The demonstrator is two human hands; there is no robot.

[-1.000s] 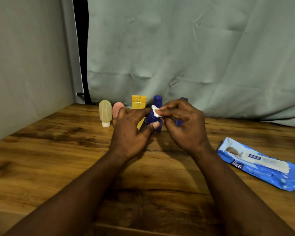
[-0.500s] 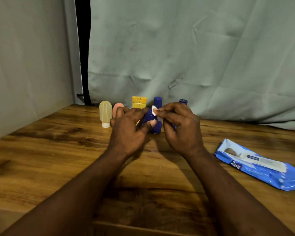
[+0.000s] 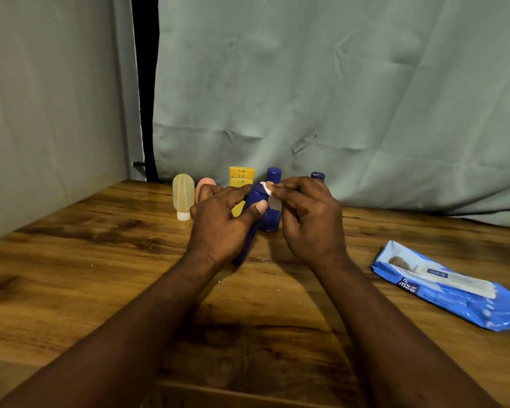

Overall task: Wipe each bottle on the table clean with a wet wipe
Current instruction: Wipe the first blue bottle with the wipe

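Head view, left hand: Your left hand (image 3: 218, 223), centre frame, curls round a dark blue plastic bottle (image 3: 255, 196). The thumb presses across the bottle's front, so it stays braced while the other hand rubs it.
Head view, held bottle: It leans, top end up by your fingertips and lower end down toward the brown wooden table (image 3: 71, 260). Whether the base touches the wood cannot be told. The tilt turns the shoulder toward the cloth.
Head view, right hand: Your right hand (image 3: 312, 223), just right of centre, has its fingers bent and pinches a small white wet wipe (image 3: 273, 202) against the bottle's top. The wipe is bunched small, probably so it can work round the neck.
Head view, row at the back: Standing upright behind your hands, at the table's far edge:
- a translucent pale yellow squeeze bottle with a white cap (image 3: 183, 195)
- a pink rounded bottle (image 3: 205, 184), partly hidden
- a yellow flat-topped tube (image 3: 241, 175)
- a dark blue capped bottle (image 3: 273, 174)
- a purple-blue cap (image 3: 317, 175), with its body hidden

They sit close together, within easy reach for their turn.
Head view, supplies: A blue plastic pack of wet wipes (image 3: 448, 290) lies flat at the right edge, well apart from the bottles and on your wiping hand's side.
Head view, backdrop: Pale green-grey cloth (image 3: 306, 83) hangs behind.
Stage, as judged: You are wiping one bottle. Which of the others are already clean cannot be told.
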